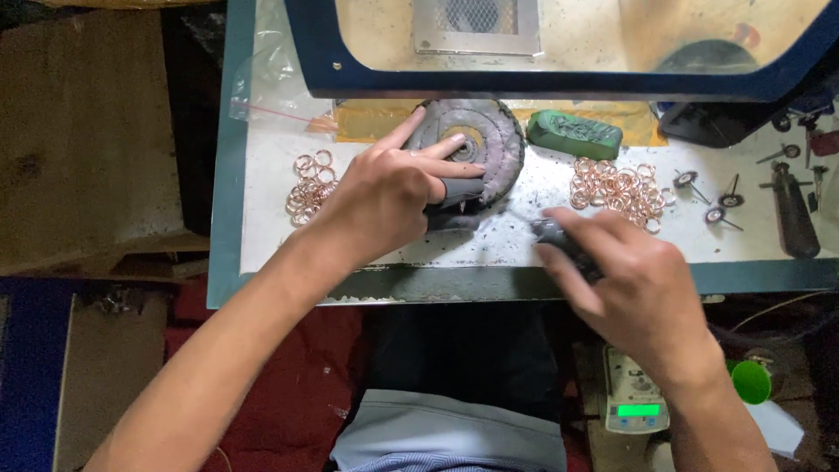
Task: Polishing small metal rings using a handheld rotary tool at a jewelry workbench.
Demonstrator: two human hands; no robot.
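- White bench [262,253] with a teal rim, seen from above; a blue-framed clear shield [559,83] spans its far edge.
- Left hand [389,197]: fingers spread, index and middle fingertips resting on the grey disc [494,144]; thumb and lower fingers closed on a dark grey piece [459,190] at the disc's near edge.
- Disc: round, layered, lying flat at bench centre, just beyond the left hand and nearer to it than to the right.
- Right hand [634,280]: closed around a dark handpiece [555,234]; the tool's long axis runs from the palm up and leftward, its tip pointing toward the disc's near edge and the piece under the left thumb. Tip and piece are near but apart.
- Copper rings, left pile [310,185]: beside the left wrist, untouched.
- Copper rings, right pile [620,190]: just beyond the right hand, untouched.
- Green block [575,134]: right of the disc.
- Small burrs [712,199] and a black tool [793,218]: far right of the bench.
- Scale [634,393] with a lit green display: below the bench edge, by the right wrist.
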